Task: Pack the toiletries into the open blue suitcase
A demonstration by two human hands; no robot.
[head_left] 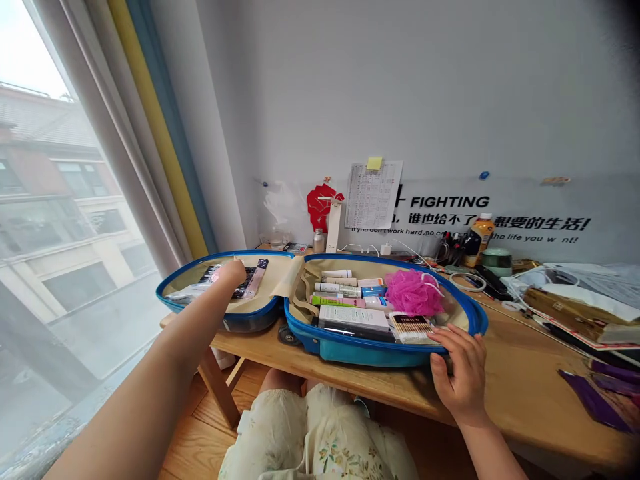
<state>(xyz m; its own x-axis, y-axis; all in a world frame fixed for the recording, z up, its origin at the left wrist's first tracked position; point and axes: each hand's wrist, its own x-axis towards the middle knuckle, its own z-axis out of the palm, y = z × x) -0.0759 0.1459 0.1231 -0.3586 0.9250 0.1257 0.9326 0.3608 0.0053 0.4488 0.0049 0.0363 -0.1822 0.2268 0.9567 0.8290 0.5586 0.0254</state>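
Note:
A blue suitcase (350, 355) lies open on the wooden table, its two halves side by side. My left hand (231, 274) is over the left half, at a dark flat package (256, 279) with a pink edge; its fingers are mostly hidden. A clear plastic bag (187, 293) lies beside it. At the right half's front corner, my right hand (461, 367) holds the rim, fingers over the top and thumb outside. Nearby are a pack of cotton swabs (411, 328), a pink bath puff (413, 292), a white box (354, 317) and several tubes (337, 289).
On the table's right side are a brown case (565, 313), white cables (467, 281) and purple packets (595, 403). A drink bottle (479, 240) and a pen holder (450, 250) stand near the wall. To the left are a curtain (125, 133) and a window.

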